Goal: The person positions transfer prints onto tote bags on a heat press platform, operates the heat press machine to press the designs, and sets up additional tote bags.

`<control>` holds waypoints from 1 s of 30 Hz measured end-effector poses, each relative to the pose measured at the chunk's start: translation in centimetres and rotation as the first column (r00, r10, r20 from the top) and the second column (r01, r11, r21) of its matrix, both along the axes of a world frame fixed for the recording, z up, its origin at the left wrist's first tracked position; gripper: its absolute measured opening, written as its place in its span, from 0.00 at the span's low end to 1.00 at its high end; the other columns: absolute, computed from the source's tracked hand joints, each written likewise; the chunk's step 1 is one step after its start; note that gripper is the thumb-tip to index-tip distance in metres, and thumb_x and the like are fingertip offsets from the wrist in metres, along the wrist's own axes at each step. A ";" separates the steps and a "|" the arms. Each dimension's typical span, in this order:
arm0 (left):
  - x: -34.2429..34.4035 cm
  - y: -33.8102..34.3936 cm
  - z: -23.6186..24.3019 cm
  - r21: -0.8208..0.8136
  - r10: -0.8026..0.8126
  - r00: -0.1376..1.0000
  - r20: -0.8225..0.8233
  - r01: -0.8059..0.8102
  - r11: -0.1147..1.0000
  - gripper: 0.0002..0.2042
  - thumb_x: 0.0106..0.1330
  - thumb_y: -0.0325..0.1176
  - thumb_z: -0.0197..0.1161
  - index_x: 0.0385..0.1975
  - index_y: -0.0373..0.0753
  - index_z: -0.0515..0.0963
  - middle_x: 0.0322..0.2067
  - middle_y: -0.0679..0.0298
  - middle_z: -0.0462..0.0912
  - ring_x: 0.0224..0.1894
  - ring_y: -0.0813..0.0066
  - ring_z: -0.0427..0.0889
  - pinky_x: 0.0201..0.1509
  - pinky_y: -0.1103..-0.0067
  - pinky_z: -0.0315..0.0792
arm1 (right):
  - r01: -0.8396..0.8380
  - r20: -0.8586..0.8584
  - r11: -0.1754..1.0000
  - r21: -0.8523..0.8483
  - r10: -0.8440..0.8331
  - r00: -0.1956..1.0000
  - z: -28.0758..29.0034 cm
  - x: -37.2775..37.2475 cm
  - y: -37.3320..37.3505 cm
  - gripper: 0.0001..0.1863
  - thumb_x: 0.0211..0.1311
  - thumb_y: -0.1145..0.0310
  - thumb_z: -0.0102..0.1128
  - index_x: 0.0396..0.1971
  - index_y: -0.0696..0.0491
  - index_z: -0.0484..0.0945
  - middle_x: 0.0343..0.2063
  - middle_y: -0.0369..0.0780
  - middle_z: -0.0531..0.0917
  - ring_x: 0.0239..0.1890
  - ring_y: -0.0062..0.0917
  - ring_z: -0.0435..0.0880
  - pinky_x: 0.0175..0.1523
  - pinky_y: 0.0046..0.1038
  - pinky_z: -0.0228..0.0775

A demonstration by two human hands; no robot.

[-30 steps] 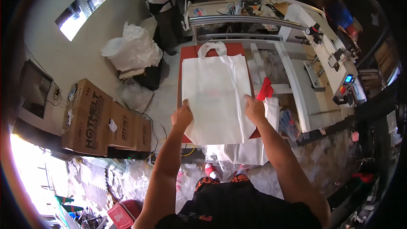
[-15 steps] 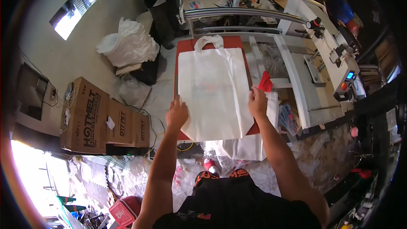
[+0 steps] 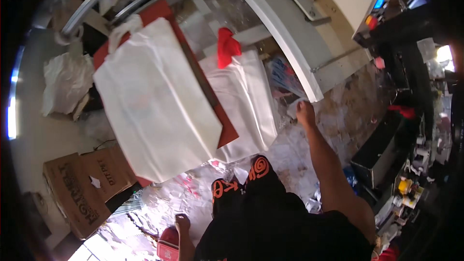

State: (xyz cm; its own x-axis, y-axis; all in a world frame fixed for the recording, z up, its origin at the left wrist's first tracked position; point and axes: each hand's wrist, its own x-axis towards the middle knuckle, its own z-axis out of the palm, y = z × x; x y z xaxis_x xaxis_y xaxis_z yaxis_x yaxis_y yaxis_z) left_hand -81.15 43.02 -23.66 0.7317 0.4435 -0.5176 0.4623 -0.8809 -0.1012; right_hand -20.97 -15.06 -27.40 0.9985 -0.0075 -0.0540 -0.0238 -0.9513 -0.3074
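A white fabric tote bag (image 3: pixel 150 96) lies flat on the red board (image 3: pixel 162 12), its looped handle at the far end. Beside and below the board, more white bags (image 3: pixel 249 99) lie with a red cloth (image 3: pixel 227 48) at their far end. My right hand (image 3: pixel 305 113) is off the board, near the white frame's corner. Its fingers are curled beside a pale, see-through scrap, and whether they grip it is unclear. My left hand (image 3: pixel 182 221) hangs low by my side, closed loosely, with nothing seen in it, above a red box (image 3: pixel 168 245).
The press machine's white frame (image 3: pixel 275 29) runs along the right of the bags, with a control box (image 3: pixel 374 12) beyond. Cardboard boxes (image 3: pixel 89 188) stand at left. Scraps litter the floor (image 3: pixel 333 111). A dark box (image 3: pixel 379 150) sits at right.
Both hands have let go of the tote bag's sides. The right hand has moved right and the left has dropped to my side. My view has turned right, shifting the bag leftward.
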 end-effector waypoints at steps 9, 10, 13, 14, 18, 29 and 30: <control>11.1 -9.9 1.3 -0.467 0.667 0.647 -0.371 -0.750 0.468 0.16 0.66 0.40 0.62 0.42 0.32 0.79 0.26 0.58 0.83 0.24 0.74 0.82 0.28 0.76 0.77 | -0.157 0.091 0.967 -0.202 0.178 0.980 -9.9 18.5 -4.0 0.19 0.53 0.62 0.68 0.45 0.49 0.79 0.37 0.45 0.84 0.44 0.39 0.82 0.51 0.38 0.73; 13.2 -11.0 1.1 -0.506 0.705 0.603 -0.372 -0.769 0.391 0.16 0.66 0.40 0.62 0.43 0.32 0.78 0.27 0.59 0.83 0.24 0.75 0.82 0.28 0.76 0.76 | -0.178 0.032 0.963 -0.201 0.188 0.982 -10.0 19.6 -4.9 0.21 0.52 0.61 0.69 0.47 0.48 0.79 0.38 0.44 0.84 0.44 0.38 0.82 0.52 0.37 0.73; 14.6 -12.5 4.0 -0.412 0.713 0.598 -0.366 -0.791 0.452 0.16 0.67 0.40 0.62 0.47 0.36 0.78 0.28 0.60 0.83 0.26 0.75 0.82 0.30 0.76 0.76 | -0.243 -0.240 0.970 -0.002 0.236 0.942 -12.1 19.9 -1.1 0.26 0.49 0.60 0.72 0.50 0.45 0.78 0.40 0.43 0.84 0.47 0.36 0.82 0.55 0.35 0.73; 15.3 -13.5 3.1 -0.457 0.673 0.647 -0.357 -0.750 0.479 0.16 0.67 0.41 0.63 0.47 0.37 0.78 0.29 0.60 0.83 0.27 0.75 0.82 0.31 0.76 0.77 | -0.234 -0.307 0.972 0.031 0.232 0.923 -11.2 20.6 -2.6 0.28 0.48 0.59 0.73 0.52 0.43 0.78 0.41 0.43 0.84 0.48 0.35 0.82 0.56 0.34 0.73; 15.5 -16.4 0.7 -0.485 0.585 0.708 -0.396 -0.702 0.522 0.17 0.65 0.42 0.65 0.47 0.38 0.78 0.30 0.57 0.84 0.30 0.71 0.84 0.35 0.73 0.78 | -0.316 -0.206 0.937 -0.151 0.283 0.937 -11.6 22.7 -7.0 0.30 0.49 0.59 0.73 0.55 0.40 0.77 0.44 0.41 0.84 0.49 0.29 0.82 0.58 0.30 0.73; 23.0 -19.2 3.7 -0.519 0.566 0.722 -0.398 -0.686 0.509 0.17 0.64 0.40 0.67 0.48 0.36 0.79 0.35 0.55 0.85 0.33 0.69 0.86 0.37 0.73 0.80 | -0.124 0.086 0.976 0.176 0.110 0.990 -5.8 12.3 -10.3 0.17 0.59 0.68 0.64 0.49 0.48 0.79 0.40 0.38 0.83 0.46 0.25 0.81 0.52 0.27 0.73; 24.6 -19.5 6.0 -0.565 0.545 0.760 -0.355 -0.638 0.523 0.17 0.65 0.40 0.66 0.47 0.36 0.79 0.36 0.55 0.86 0.35 0.68 0.86 0.39 0.72 0.80 | -0.125 0.063 0.952 0.278 0.112 0.992 -4.2 10.4 -8.8 0.15 0.60 0.69 0.63 0.48 0.49 0.80 0.40 0.38 0.83 0.45 0.25 0.81 0.52 0.27 0.73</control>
